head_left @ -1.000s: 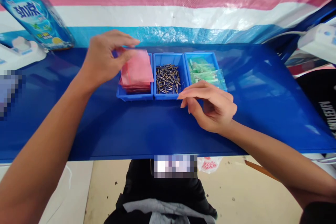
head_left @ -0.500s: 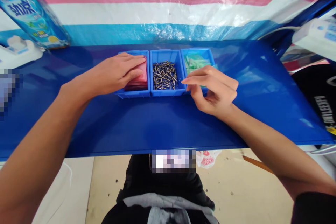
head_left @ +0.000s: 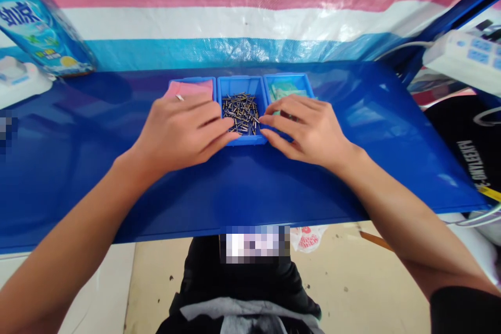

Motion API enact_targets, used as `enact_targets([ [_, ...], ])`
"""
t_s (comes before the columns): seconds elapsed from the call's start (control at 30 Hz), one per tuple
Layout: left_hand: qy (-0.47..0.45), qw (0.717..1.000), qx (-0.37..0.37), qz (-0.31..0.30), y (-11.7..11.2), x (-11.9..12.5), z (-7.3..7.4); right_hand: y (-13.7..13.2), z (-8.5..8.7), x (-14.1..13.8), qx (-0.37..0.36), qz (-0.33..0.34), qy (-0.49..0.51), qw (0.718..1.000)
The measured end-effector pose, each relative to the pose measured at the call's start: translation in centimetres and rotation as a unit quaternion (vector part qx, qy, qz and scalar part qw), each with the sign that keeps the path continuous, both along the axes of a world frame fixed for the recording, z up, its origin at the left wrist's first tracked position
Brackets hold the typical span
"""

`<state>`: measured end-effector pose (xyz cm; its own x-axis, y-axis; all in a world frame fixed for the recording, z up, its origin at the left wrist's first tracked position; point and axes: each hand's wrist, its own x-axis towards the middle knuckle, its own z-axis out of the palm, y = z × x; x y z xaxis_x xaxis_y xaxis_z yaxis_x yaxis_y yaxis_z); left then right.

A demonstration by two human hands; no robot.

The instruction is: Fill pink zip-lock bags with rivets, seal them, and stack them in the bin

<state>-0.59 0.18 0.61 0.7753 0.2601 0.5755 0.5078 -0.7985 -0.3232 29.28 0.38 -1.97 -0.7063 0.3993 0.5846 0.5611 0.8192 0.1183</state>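
Observation:
Three blue bins stand side by side. The middle bin holds a heap of small metal pins, rivet-like. My left hand reaches over the left bin, its thumb and forefinger slightly apart above the heap's left edge. Pink plastic bags lie in that left bin, partly hidden by my hand. A small shiny piece shows by the back fingers; its kind is unclear. My right hand covers part of the right bin of green bags. Its thumb and forefinger are parted at the heap's right edge.
The bins stand on a blue table before a striped plastic sheet. A blue detergent pouch is at the back left. On the right are a white power strip and a black cap. A blurred-out screen is below the table edge.
My left hand has come off the pink bags and moved right, to the pins' edge. My right hand has shifted left, and its pinched fingers have parted. The view has shifted slightly.

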Motion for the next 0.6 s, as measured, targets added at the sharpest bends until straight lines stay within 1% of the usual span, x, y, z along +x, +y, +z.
enact_targets([
  [0.03, 0.022, 1.000, 0.006, 0.009, -0.3, 0.3, -0.4, -0.2, -0.1, -0.2, 0.003, 0.011, -0.002, 1.000],
  [0.1, 0.051, 0.998, -0.004, 0.026, -0.6, 0.4, -1.2, -0.5, -0.2, -0.5, 0.015, 0.039, -0.005, 0.999],
  [0.17, 0.048, 0.998, -0.017, 0.027, -0.7, -0.1, -1.8, -0.6, -0.1, -0.5, 0.017, 0.066, -0.009, 0.998],
  [0.23, 0.037, 0.999, -0.021, 0.019, -0.7, -0.7, -2.2, -0.4, 0.0, -0.2, 0.002, 0.086, -0.017, 0.996],
  [0.33, 0.029, 0.999, -0.031, 0.000, -0.7, -1.2, -2.4, -0.1, 0.3, 0.4, -0.020, 0.101, -0.028, 0.994],
  [0.43, 0.017, 0.999, -0.034, -0.009, -0.7, -1.1, -2.4, 0.0, 0.4, 0.7, -0.021, 0.105, -0.032, 0.994],
  [0.5, 0.011, 0.999, -0.031, -0.011, -0.9, -1.0, -2.4, -0.1, 0.4, 0.6, -0.017, 0.102, -0.033, 0.994],
  [0.6, -0.001, 1.000, -0.025, -0.011, -1.2, -1.2, -2.0, -0.3, 0.2, 0.3, 0.009, 0.085, -0.029, 0.996],
])
